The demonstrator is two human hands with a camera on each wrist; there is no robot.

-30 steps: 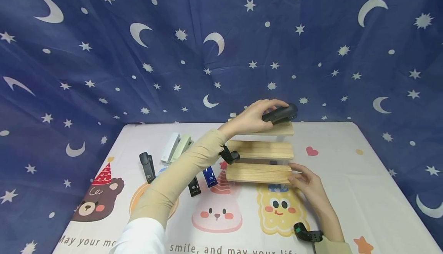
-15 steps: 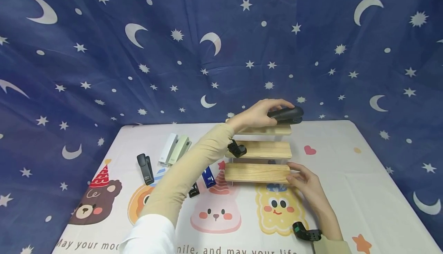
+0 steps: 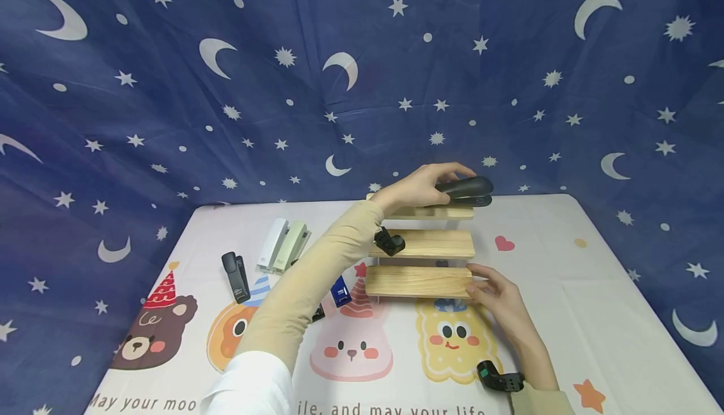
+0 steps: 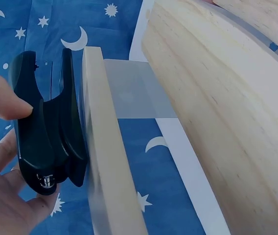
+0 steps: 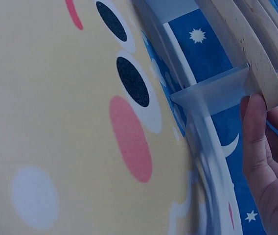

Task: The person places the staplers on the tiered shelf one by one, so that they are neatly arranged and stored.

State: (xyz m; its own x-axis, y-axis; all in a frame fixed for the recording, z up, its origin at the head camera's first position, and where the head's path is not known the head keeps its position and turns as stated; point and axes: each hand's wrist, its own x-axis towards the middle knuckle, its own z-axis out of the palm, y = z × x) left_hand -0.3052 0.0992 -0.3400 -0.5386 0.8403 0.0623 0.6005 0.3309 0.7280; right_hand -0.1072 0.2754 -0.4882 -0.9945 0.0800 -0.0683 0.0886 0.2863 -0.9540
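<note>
My left hand (image 3: 418, 185) grips a black stapler (image 3: 468, 186) over the right part of the top shelf (image 3: 430, 213) of a three-step wooden rack. In the left wrist view the stapler (image 4: 37, 134) lies alongside the top board (image 4: 104, 142), its base right at the wood, with thumb and fingers on either side of it. My right hand (image 3: 498, 294) holds the right end of the lowest shelf (image 3: 418, 282). The right wrist view shows its thumb and fingers pinching that board's end (image 5: 271, 93), beside a translucent support (image 5: 217, 90).
Left of the rack lie a small black stapler (image 3: 235, 276), a white stapler (image 3: 273, 244), a pale green one (image 3: 291, 248) and a blue one (image 3: 340, 292). Another black item (image 3: 318, 313) is mostly hidden by my left forearm. A starry blue curtain (image 3: 362, 126) hangs behind the table.
My left hand has moved the black stapler slightly right and lower onto the top shelf's level, turning it from slanted to nearly flat. My right hand keeps its hold on the lowest shelf.
</note>
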